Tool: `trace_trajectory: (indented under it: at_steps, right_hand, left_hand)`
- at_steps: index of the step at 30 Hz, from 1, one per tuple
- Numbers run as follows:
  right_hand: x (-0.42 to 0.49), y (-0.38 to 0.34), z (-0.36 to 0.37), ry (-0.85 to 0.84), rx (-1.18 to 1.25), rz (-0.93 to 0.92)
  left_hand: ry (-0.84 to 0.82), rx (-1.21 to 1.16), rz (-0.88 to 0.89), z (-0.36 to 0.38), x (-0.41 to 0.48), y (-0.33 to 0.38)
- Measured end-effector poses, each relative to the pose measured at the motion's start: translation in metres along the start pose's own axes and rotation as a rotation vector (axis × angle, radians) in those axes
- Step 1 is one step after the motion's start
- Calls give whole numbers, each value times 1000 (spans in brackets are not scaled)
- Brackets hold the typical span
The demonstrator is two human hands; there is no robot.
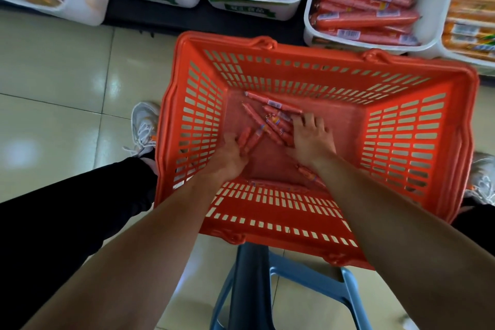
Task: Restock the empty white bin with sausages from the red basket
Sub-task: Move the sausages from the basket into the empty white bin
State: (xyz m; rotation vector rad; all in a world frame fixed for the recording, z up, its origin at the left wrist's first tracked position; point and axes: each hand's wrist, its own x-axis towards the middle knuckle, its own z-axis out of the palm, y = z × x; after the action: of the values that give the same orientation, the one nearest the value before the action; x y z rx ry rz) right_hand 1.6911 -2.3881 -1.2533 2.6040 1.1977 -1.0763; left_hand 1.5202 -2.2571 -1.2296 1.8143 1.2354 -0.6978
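The red basket [407,142] stands on the floor between my feet, with several thin red sausages [270,115] loose on its bottom. Both my hands are down inside it. My left hand [230,155] curls its fingers around two or three sausages [247,139] at the bottom left. My right hand [312,136] lies flat, fingers spread, on the heap in the middle. One more sausage [308,175] lies under my right wrist. The white bin [321,32] at the upper right holds a stack of long red sausages.
More white bins [251,5] with packed sausages line the dark shelf at the top. A blue plastic stool [308,281] sits under me at the bottom. My white shoes [144,126] flank the basket on the beige tiled floor.
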Motion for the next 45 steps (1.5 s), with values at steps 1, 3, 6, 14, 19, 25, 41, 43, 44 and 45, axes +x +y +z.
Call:
trace_trajectory:
  at_steps: [1, 3, 6, 14, 19, 25, 41, 43, 44, 45]
  right_hand:
    - [1, 1, 4, 4, -31, 0]
    - [2, 4, 9, 16, -66, -5]
    - [2, 10, 13, -23, -48, 12]
    - [-18, 49, 4, -30, 49, 194]
    - [-20, 67, -13, -7, 212, 263]
    - [-34, 71, -4, -218, 327, 158]
    - [-44, 58, 33, -140, 80, 147]
    - [-41, 59, 26, -104, 123, 212]
    - [-39, 61, 21, -92, 171, 243]
    - [-37, 63, 15, -85, 234, 270]
  left_hand:
    - [32, -15, 2, -1, 1, 1]
    - [123, 13, 40, -3, 5, 4]
    - [204, 121, 168, -4, 18, 16]
    - [241, 469, 472, 3, 57, 37]
    - [292, 744, 472, 2, 54, 30]
    - [348, 608, 510, -5, 52, 35]
    - [162, 319, 196, 8, 56, 38]
    - [132, 219, 128, 5, 52, 38]
    - [119, 169, 101, 2, 50, 38]
    - [102, 126, 84, -1, 46, 39]
